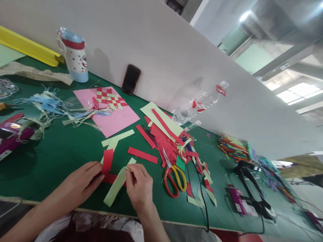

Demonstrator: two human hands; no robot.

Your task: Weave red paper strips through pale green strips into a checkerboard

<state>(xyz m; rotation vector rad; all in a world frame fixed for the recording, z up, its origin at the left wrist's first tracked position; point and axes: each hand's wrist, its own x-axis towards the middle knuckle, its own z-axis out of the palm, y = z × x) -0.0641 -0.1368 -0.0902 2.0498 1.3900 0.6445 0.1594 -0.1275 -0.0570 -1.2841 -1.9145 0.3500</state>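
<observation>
Near the front edge of the table, my left hand (85, 179) is closed, its thumb and fingers pinching an upright red paper strip (108, 161). My right hand (140, 185) is closed on a folded pale green paper strip (115, 190), which slants down to the left. Under that green strip a red strip (110, 178) lies across between the hands. Beyond my left hand, pale green strips (118, 137) overlap on the table. A single red strip (142, 155) lies flat ahead of my right hand. Scissors (174, 181) with red and yellow handles rest right of it.
A woven red-and-green paper piece (111, 98) sits on a pink sheet (121, 119). Red paper pieces (161, 137) are heaped ahead right, near a plastic bottle (194, 106). A phone (131, 79) and a jug (75, 58) stand by the partition. A black cable (203, 195) crosses the right side.
</observation>
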